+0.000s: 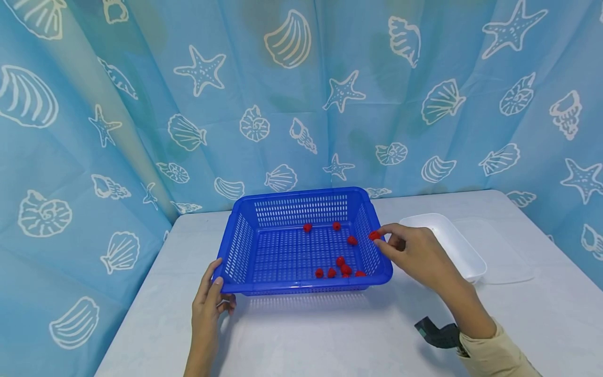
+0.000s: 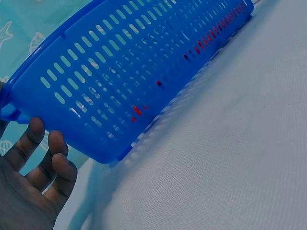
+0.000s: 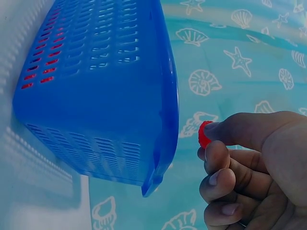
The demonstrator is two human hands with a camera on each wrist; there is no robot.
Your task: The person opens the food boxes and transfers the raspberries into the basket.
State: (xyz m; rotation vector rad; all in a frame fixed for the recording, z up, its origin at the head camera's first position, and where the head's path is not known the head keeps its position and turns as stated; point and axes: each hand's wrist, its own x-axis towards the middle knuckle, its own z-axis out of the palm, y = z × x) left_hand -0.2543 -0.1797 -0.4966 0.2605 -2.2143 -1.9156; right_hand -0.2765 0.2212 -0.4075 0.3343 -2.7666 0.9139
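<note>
A blue plastic basket [image 1: 301,285] with slotted walls is in the middle of the head view. Several red raspberries [image 1: 346,269] lie inside it, most of them near the front right. My left hand [image 1: 207,301] grips the basket's left front corner, thumb at the rim and fingers below; the left wrist view shows those curled fingers [image 2: 57,165]. Between thumb and fingertips, my right hand [image 1: 419,251] pinches one raspberry [image 3: 205,134] at the basket's right rim. The right wrist view shows this berry outside the wall, apart from it in that picture.
A white tray [image 1: 464,251] stands to the right of the basket, partly behind my right hand. Beside it lies a clear lid [image 1: 499,251]. Under everything is a white tablecloth [image 1: 292,340], and a blue curtain [image 1: 292,104] with shell prints hangs behind the table.
</note>
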